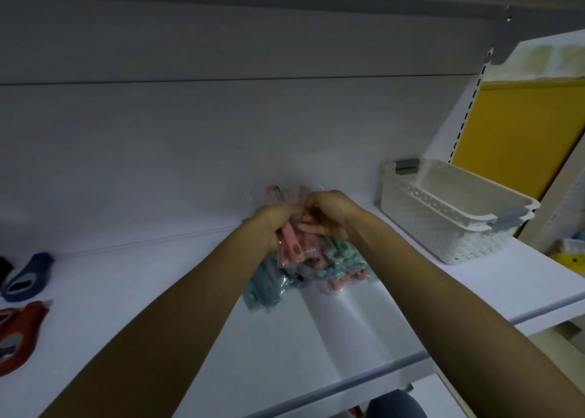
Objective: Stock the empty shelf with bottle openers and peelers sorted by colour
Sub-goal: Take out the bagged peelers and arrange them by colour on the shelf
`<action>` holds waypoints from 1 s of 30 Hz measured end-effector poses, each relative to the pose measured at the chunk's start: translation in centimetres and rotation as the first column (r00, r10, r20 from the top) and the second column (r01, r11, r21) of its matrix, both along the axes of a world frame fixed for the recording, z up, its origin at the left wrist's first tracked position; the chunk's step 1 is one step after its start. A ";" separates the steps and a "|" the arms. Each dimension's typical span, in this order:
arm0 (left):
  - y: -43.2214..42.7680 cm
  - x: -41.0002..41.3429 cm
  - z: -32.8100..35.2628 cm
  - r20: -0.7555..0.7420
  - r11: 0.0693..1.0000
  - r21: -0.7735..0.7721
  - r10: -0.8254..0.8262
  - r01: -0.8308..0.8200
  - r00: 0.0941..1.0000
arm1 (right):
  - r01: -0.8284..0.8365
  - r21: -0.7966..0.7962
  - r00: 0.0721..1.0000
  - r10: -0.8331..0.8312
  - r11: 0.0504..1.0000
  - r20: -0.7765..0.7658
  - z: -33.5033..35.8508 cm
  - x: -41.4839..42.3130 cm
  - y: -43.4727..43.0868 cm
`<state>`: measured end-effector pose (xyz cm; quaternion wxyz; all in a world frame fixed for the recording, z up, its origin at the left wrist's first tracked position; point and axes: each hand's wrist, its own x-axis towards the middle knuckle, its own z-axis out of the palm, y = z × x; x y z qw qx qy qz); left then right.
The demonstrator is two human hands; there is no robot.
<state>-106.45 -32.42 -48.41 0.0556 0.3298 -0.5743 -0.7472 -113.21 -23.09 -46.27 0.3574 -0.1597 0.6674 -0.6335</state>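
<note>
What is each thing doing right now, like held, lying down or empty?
left hand, grips the pink peelers.
right hand, grips the pink peelers too.
pink peelers, wrapped in plastic, held above the pile.
pile of peelers, lying on the shelf.
baskets, stacked, top one looks empty.
blue opener, lying flat.
red opener, lying flat.

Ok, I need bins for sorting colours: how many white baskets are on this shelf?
2. The upper basket sits nested in the lower basket, stacked at the right end of the shelf. A third hidden inside the stack can't be ruled out.
</note>
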 end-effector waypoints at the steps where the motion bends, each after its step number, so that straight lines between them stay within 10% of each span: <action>1: 0.1 0.2 -0.2 0.021 0.999 0.013 -0.037 0.037 0.999 | 0.043 -0.036 0.997 -0.041 0.998 0.060 -0.3 0.1 0.1; 6: 0.5 0.6 0.0 -0.108 0.992 0.103 -0.065 0.076 0.992 | 0.128 -0.250 0.878 0.007 0.960 0.478 0.1 -0.4 0.5; 18: -5.6 11.8 0.6 -0.366 0.996 -0.003 0.085 -0.092 0.927 | -0.086 -0.310 0.940 0.180 0.947 0.290 1.1 8.3 -8.0; 24: -9.8 18.4 -4.0 -0.010 0.854 -0.405 0.353 -0.327 0.936 | -0.084 -0.008 0.951 0.077 0.996 -0.301 -6.2 14.6 -11.5; 30: -11.1 20.5 -5.4 0.103 0.689 -0.704 0.340 -0.173 0.935 | -0.156 0.207 0.445 0.256 0.966 -0.858 -11.2 17.4 -10.4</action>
